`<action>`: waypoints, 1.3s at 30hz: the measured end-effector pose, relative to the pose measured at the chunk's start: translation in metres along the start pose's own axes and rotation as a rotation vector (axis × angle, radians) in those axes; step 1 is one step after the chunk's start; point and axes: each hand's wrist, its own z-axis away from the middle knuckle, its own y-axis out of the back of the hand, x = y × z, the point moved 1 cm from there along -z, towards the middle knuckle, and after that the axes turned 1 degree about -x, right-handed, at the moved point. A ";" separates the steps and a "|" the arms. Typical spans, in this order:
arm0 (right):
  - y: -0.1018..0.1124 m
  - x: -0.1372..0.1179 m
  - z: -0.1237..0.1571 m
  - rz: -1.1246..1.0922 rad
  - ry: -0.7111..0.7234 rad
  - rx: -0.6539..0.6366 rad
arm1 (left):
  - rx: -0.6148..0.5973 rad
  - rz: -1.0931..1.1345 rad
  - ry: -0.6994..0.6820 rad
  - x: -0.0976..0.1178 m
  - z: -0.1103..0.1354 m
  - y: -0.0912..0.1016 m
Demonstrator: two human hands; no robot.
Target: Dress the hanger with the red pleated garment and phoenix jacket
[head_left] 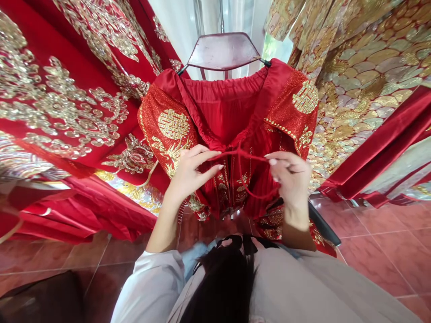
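Note:
A red garment [232,119] with gold embroidery and a gathered neckline hangs on a dark hanger-like frame [222,51] in front of me. At the neckline a thin red drawstring [251,155] is stretched sideways, with a loop hanging below it. My left hand [195,168] pinches the cord's left part between its fingers, over the embroidered front. The cord's right part is pinched by my right hand [289,172], whose fingers are curled. Between the hands the strands cross at the middle of the neckline.
Red cloth with silver beading [77,112] hangs at the left. To the right is a gold scale-patterned garment [363,98]. Reddish floor tiles [380,229] show below, and a dark object [43,298] lies at the lower left.

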 end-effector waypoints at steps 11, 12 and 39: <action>-0.048 0.021 -0.019 0.699 0.008 -0.409 | -0.027 -0.403 -0.133 0.000 -0.042 -0.023; -0.056 0.026 -0.022 0.732 0.000 -0.387 | -0.047 -0.445 -0.128 0.000 -0.047 -0.029; -0.070 0.030 -0.015 0.374 -0.030 -0.050 | -0.136 -0.131 -0.066 0.006 -0.040 -0.013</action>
